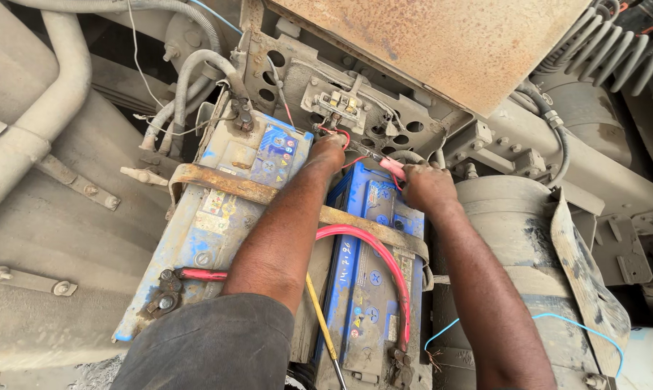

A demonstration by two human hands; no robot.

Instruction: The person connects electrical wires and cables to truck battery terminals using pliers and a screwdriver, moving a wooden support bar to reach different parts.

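Observation:
Two dusty blue batteries lie side by side under a rusty hold-down strap point(218, 182). The left battery point(229, 217) and the right battery point(370, 289) are linked by a thick red cable point(384, 263). My left hand point(329, 153) reaches to the far end between the batteries, fingers closed on thin red wires point(343, 136) near a terminal. My right hand point(426, 186) grips a pink-handled tool point(393, 167) at the far end of the right battery. A yellow-handled screwdriver point(319, 318) lies between the batteries.
A perforated metal bracket point(384, 108) with a small connector block stands behind the batteries, below a rusty panel point(442, 43). Grey hoses point(189, 79) run at the upper left. A dusty cylindrical tank point(514, 238) lies to the right, with a thin blue wire point(557, 318) across it.

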